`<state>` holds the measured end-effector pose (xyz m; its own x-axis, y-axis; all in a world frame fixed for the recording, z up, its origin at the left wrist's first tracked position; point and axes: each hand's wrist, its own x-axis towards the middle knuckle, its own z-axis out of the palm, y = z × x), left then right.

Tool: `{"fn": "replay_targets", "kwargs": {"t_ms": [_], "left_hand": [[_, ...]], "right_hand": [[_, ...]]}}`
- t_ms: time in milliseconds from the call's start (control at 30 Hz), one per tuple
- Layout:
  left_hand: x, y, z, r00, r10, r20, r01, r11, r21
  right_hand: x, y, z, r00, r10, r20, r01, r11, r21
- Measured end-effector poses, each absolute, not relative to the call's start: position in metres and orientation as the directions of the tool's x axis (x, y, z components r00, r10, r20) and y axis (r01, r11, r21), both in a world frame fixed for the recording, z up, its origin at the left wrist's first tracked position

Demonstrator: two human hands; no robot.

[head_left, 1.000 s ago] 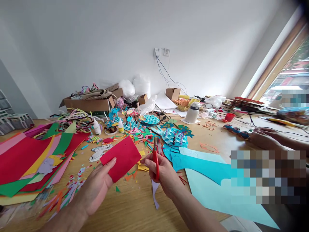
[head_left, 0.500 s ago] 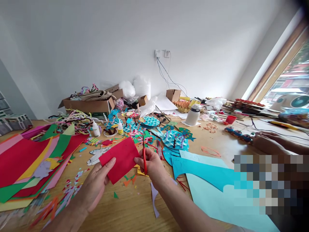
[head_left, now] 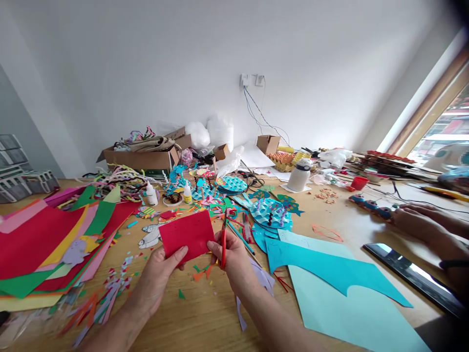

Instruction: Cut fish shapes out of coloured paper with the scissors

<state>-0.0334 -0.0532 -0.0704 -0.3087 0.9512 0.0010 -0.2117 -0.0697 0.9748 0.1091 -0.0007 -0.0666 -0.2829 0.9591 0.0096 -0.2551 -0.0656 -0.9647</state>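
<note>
A red sheet of paper (head_left: 188, 233) is held up over the table, nearly level. My left hand (head_left: 161, 274) pinches its lower left edge, thumb on top. At the sheet's right edge my right hand (head_left: 232, 254) grips red-handled scissors (head_left: 223, 244), whose dark blades point up and away, and its thumb touches the paper. Below the sheet lie small green and orange scraps (head_left: 201, 273). Purple paper strips (head_left: 261, 276) lie beside my right wrist.
Stacked coloured sheets (head_left: 40, 244) lie at left. Glue bottles (head_left: 151, 194), blue paper crafts (head_left: 271, 212) and a white bottle (head_left: 299, 175) stand or lie behind. Large blue sheets (head_left: 330, 264) and a black tablet (head_left: 410, 274) are at right, near another person's hands (head_left: 425, 222).
The red sheet has turned to lie more level, and my left hand has shifted along its lower edge. The view has shifted slightly left, and the dark tablet now shows at right.
</note>
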Motion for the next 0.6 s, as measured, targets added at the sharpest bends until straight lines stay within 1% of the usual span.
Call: {"fn": "replay_targets", "kwargs": {"t_ms": [100,167,233,267,300,333,400,467,600], "left_hand": [[-0.038,-0.052,-0.066,-0.387,0.921,0.049,-0.22,-0.143,0.965],[-0.042,-0.052,-0.062,-0.435,0.9,0.029,-0.268,-0.161,0.95],[-0.045,-0.052,-0.058,-0.466,0.885,0.005,-0.322,-0.175,0.931],[-0.046,-0.053,-0.056,-0.47,0.883,0.0,-0.342,-0.183,0.922],[-0.046,-0.053,-0.055,-0.471,0.882,-0.004,-0.359,-0.188,0.914],[-0.045,-0.054,-0.053,-0.466,0.885,-0.006,-0.374,-0.191,0.907],[-0.043,-0.057,-0.049,-0.451,0.892,-0.019,-0.408,-0.187,0.894],[-0.039,-0.06,-0.045,-0.439,0.898,-0.038,-0.438,-0.177,0.881],[-0.032,-0.072,-0.034,-0.386,0.922,-0.039,-0.429,-0.142,0.892]], "right_hand": [[0.115,-0.002,-0.062,-0.27,0.962,0.026,-0.215,-0.035,-0.976],[0.121,-0.01,-0.058,-0.265,0.964,0.032,-0.171,-0.014,-0.985],[0.129,-0.024,-0.054,-0.273,0.961,0.042,-0.087,0.019,-0.996],[0.133,-0.033,-0.053,-0.287,0.955,0.069,0.06,0.09,-0.994],[0.136,-0.042,-0.052,-0.332,0.939,0.091,0.192,0.161,-0.968],[0.139,-0.051,-0.053,-0.375,0.924,0.075,0.304,0.199,-0.932],[0.141,-0.064,-0.054,-0.415,0.908,0.061,0.421,0.251,-0.872],[0.14,-0.072,-0.055,-0.431,0.902,0.034,0.472,0.257,-0.843],[0.132,-0.077,-0.056,-0.486,0.874,-0.005,0.476,0.259,-0.84]]}}
